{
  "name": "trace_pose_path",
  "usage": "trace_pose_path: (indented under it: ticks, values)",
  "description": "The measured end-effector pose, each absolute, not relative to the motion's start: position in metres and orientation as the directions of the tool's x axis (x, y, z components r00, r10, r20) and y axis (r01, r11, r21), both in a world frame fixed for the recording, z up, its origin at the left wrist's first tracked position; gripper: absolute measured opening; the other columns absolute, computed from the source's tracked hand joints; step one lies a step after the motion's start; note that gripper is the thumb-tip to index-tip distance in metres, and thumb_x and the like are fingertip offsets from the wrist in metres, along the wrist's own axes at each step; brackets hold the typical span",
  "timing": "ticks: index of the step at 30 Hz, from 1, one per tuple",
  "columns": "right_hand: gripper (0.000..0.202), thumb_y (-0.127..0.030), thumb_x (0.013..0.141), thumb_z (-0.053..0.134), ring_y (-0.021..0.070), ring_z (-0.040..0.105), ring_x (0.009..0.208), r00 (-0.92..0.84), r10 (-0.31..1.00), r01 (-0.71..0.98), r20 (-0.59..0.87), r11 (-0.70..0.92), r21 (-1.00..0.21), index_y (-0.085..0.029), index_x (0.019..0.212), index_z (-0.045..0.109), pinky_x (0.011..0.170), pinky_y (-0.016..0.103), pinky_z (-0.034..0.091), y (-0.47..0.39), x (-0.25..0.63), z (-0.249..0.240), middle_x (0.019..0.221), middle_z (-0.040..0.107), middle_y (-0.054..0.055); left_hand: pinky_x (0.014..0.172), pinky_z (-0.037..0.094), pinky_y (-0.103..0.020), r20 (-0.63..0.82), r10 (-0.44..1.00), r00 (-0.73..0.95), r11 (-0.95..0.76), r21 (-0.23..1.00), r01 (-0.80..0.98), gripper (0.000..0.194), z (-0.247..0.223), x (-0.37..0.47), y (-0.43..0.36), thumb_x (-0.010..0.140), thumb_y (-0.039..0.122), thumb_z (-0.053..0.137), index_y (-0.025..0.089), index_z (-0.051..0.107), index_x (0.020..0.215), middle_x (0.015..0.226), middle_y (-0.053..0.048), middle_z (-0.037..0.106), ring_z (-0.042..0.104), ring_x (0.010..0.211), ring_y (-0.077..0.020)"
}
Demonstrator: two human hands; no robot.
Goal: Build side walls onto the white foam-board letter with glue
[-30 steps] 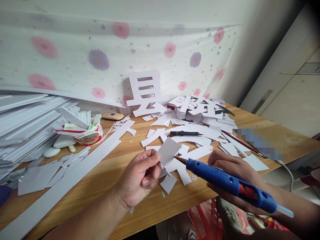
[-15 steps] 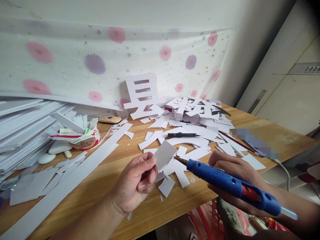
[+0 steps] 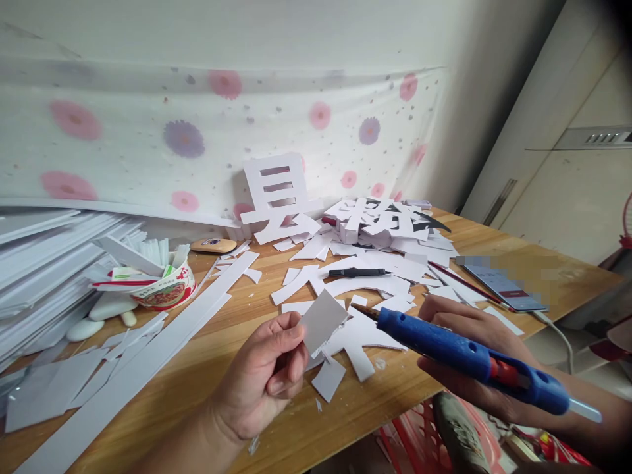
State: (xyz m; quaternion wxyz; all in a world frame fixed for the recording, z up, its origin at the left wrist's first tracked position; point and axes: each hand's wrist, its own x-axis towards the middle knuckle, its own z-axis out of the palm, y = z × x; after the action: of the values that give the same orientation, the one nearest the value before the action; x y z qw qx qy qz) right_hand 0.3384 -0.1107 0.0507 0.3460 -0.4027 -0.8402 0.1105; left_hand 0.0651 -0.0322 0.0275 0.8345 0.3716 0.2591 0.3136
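Glue gun (image 3: 459, 352) rightward, strips (image 3: 154, 253) in bowl (image 3: 170, 289)

Smooth plastic, matt card
The glue gun (image 3: 439, 345) is blue (nozzle (image 3: 365, 311) dull, metallic); the card (image 3: 323, 321) has a rough edge; the wood-grain tabletop (image 3: 172, 395) gleams softly.
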Motion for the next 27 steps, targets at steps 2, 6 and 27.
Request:
trace_pose_path:
  ticks: [2, 6, 27]
  values:
    - [0.008, -0.017, 0.083, 0.058, 0.0142, 0.053, 0.069, -0.435, 0.770, 0.601, 0.467, 0.635, -0.486, -0.023, 0.082, 0.052, 0.061, 0.028, 0.046, -0.112, 0.337, 0.053, 0.079, 0.055, 0.001, 0.033, 0.011, -0.011, -0.194, 0.707, 0.680, 0.512, 0.804, -0.303, 0.029, 0.028, 0.064, -0.031, 0.073, 0.033, 0.075, 0.018, 0.050, 0.076, 0.037, 0.009, 0.046, 0.012, 0.030, 0.0006]
    - [0.009, -0.023, 0.086, 0.057, 0.0184, 0.062, 0.080, -0.421, 0.748, 0.587, 0.513, 0.656, -0.475, -0.028, 0.093, 0.058, 0.069, 0.030, 0.052, -0.114, 0.334, 0.062, 0.087, 0.062, 0.002, 0.033, 0.011, -0.011, -0.192, 0.702, 0.686, 0.447, 0.868, -0.214, 0.034, 0.029, 0.062, -0.030, 0.069, 0.038, 0.079, 0.017, 0.054, 0.077, 0.041, 0.006, 0.052, 0.021, 0.031, 0.0003]
    - [0.017, -0.035, 0.093, 0.050, 0.0161, 0.055, 0.053, -0.469, 0.729, 0.585, 0.499, 0.679, -0.443, -0.029, 0.088, 0.066, 0.048, 0.028, 0.048, -0.114, 0.325, 0.078, 0.059, 0.051, 0.001, 0.032, 0.017, -0.011, -0.153, 0.686, 0.711, 0.273, 0.960, -0.057, 0.035, 0.026, 0.061, -0.030, 0.072, 0.045, 0.076, 0.015, 0.057, 0.074, 0.052, 0.000, 0.061, 0.033, 0.033, -0.0005]
